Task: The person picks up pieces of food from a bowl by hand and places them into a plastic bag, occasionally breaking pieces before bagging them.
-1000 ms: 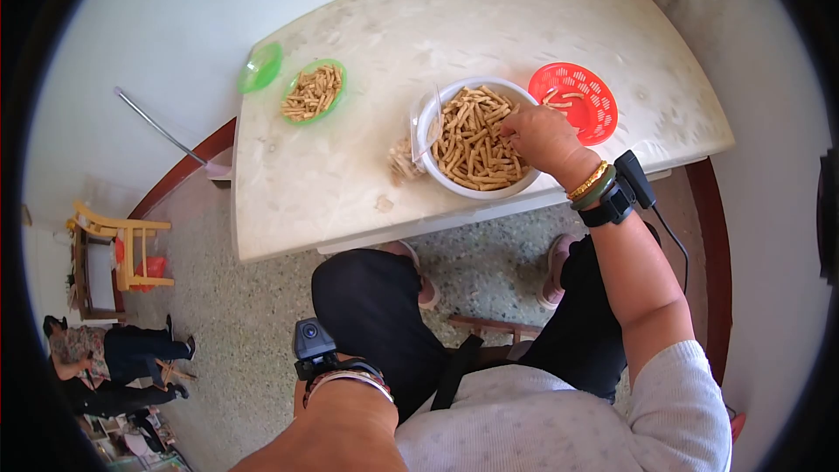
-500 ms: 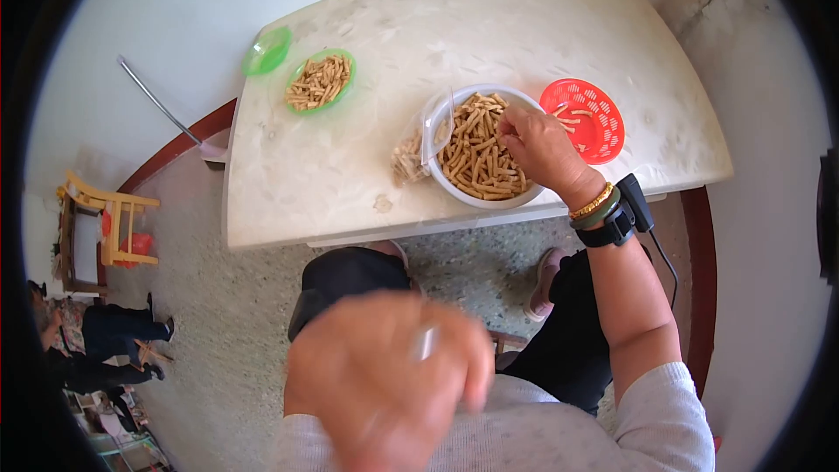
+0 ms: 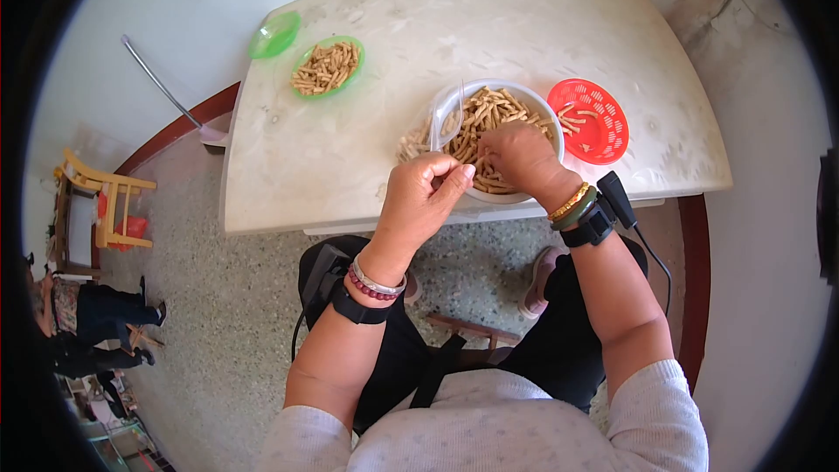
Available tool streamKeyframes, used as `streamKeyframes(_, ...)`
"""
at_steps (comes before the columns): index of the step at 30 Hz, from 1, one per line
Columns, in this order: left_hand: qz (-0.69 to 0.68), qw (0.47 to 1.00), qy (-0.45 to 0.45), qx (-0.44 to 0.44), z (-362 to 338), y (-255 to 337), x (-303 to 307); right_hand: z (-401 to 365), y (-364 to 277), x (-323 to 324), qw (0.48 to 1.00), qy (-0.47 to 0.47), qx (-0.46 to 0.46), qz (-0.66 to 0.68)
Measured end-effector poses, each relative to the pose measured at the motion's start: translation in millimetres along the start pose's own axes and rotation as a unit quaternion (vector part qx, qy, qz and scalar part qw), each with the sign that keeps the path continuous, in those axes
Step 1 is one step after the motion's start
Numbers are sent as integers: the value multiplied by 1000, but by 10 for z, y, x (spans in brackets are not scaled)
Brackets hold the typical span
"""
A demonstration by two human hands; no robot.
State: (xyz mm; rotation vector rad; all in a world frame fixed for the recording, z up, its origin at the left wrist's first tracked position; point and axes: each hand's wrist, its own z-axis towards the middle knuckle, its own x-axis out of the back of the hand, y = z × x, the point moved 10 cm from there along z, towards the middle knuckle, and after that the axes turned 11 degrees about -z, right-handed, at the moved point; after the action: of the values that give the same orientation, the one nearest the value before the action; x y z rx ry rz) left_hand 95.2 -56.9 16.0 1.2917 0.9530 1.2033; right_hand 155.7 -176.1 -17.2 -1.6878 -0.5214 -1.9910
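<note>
A white bowl (image 3: 530, 94) full of short, pale-brown stick-shaped snacks (image 3: 500, 110) stands near the table's front edge. My right hand (image 3: 524, 157) is over the bowl with its fingers curled down among the sticks; what they pinch is hidden. At the bowl's front left, my left hand (image 3: 424, 201) has thumb and fingers pressed together, and anything between them is too small to make out. A clear plastic bag (image 3: 414, 145) with more sticks lies against the bowl's left side. Right of the bowl sits a red perforated basket (image 3: 605, 129) holding several sticks.
At the table's (image 3: 350, 166) far left are a green plate (image 3: 359, 72) heaped with sticks and a green bowl (image 3: 274, 36). A wooden chair (image 3: 127, 210) and another person (image 3: 105, 310) are off to the left. Walls border the table behind and right.
My left hand has moved from close below the camera forward to the bowl's front edge. My right hand has shifted slightly left and down, deeper over the sticks.
</note>
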Motion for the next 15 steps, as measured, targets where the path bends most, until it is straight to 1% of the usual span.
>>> streamKeyframes(2,-6,997,57,-55,6,55,63,-30,91,132,993,36,-6,111)
streamKeyframes(3,-8,997,60,-55,10,54,65,-57,116,181,993,34,-4,110)
streamKeyframes(5,57,989,101,-89,9,153,129,-124,274,321,965,39,-58,252)
streamKeyframes(6,74,984,116,-111,19,169,144,-153,290,355,952,-6,-89,293)
streamKeyframes(7,74,984,117,-111,33,161,131,-170,279,414,952,-6,-88,293)
streamKeyframes(9,119,972,108,-169,28,280,40,-191,244,428,932,-24,-84,351)
streamKeyframes(10,137,966,106,-191,24,337,-19,-187,236,399,932,-24,-84,351)
streamKeyframes(12,161,965,95,-184,30,360,-91,-169,141,474,899,44,-30,434)
streamKeyframes(13,184,963,85,-177,34,361,-135,-177,125,456,899,44,-31,435)
streamKeyframes(15,210,956,89,-186,24,389,-112,-175,52,427,864,24,-21,502)
